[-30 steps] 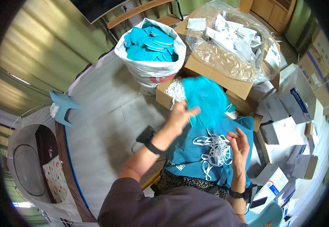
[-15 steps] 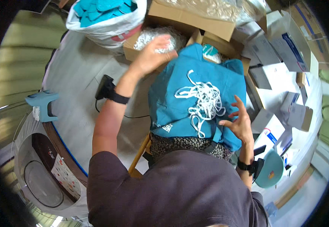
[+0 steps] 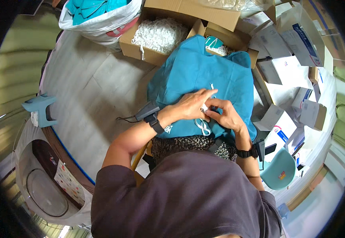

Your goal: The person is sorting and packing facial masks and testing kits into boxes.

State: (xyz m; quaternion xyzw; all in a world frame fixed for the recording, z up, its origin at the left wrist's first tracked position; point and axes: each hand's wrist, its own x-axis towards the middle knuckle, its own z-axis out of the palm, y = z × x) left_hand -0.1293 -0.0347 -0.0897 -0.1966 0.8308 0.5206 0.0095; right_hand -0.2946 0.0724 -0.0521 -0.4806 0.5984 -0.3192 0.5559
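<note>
A teal apron (image 3: 204,59) spreads over my lap. My left hand (image 3: 192,105) lies over its middle, palm down, its fingers bent round a bunch of white cords (image 3: 202,126). Beside it, my right hand (image 3: 227,114) is curled, thumb and fingers closed on a white bit of the same cords. The two hands meet and cover most of the bunch. A loop hangs out below my left hand, and a short end shows above its fingertips.
Ahead, a cardboard box (image 3: 148,52) holds many white cords (image 3: 160,35); another box (image 3: 242,41) beside it contains a teal piece and white cords. A white sack (image 3: 101,33) of teal pieces stands far left. White cartons (image 3: 285,71) crowd the right, near a teal stool (image 3: 279,170).
My left hand has come down and back from near the cord box to the apron. My right hand has moved left to meet it. The spread-out cords are now gathered under both hands.
</note>
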